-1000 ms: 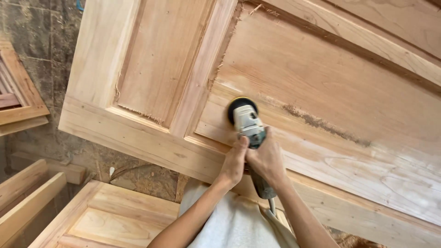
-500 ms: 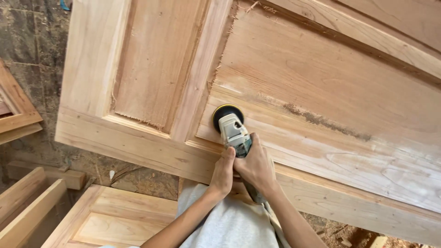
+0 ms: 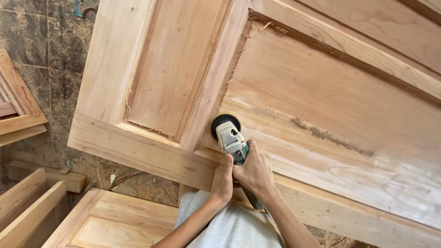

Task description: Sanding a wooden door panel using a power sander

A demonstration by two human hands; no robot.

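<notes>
Both hands, left hand [image 3: 223, 177] and right hand [image 3: 253, 172], were wrapped tight around an angle grinder [image 3: 232, 138], whose sanding disc [image 3: 224, 122] pressed on the wooden door panel [image 3: 321, 92].

a grey angle sander [image 3: 231, 138] (round black disc yellow-rimmed) is pressed flat on a pale wooden panelled door [image 3: 321, 92], at the panel's lower left corner.

We are seeing bright, even daylight, soft shadows lying in the door panel [image 3: 294, 96] grooves, no glare, sharp focus, edges bending slightly outward.
</notes>
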